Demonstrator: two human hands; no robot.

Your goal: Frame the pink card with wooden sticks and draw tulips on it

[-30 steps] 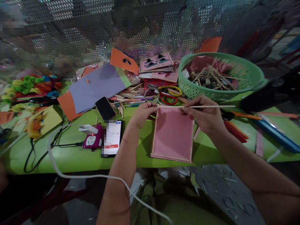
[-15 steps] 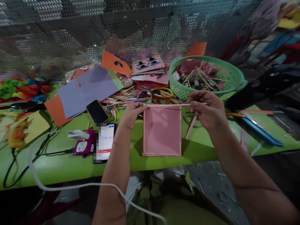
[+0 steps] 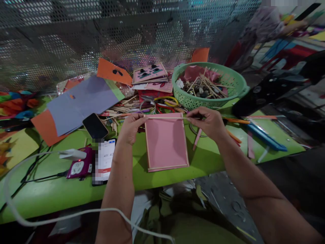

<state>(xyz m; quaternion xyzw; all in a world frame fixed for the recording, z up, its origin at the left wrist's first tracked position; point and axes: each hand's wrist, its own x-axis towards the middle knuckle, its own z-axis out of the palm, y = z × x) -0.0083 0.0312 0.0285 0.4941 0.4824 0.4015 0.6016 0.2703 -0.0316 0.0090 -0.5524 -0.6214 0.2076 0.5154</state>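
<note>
- Pink card (image 3: 165, 142): flat on the green table (image 3: 208, 166), directly between the two forearms. Thin sticks run along its left, right and bottom edges; bottom stick (image 3: 167, 167) sits slightly in from the card's rim.
- Top stick (image 3: 165, 118): held across the card's upper edge. Cannot tell whether it rests on the card or hangs just above.
- Left hand (image 3: 130, 128): thumb and finger pinched on the stick's left end, at the upper left corner.
- Right hand (image 3: 208, 123): fingertips pinched at the stick's right end, just past the upper right corner.
- Step in hand, as judged: lining up the top stick with the upper edge. Next move seems to call for a level stick, both ends matched to the corners, then light, even pressure.
- Below right hand: pink paper strip (image 3: 197, 139), apart from the card.
- Left of left forearm: lit phone (image 3: 106, 159); dark phone (image 3: 95, 126) behind it.
- Farther back: stack of cards (image 3: 149, 74); green basket (image 3: 200, 102) holding sticks and stones.
</note>
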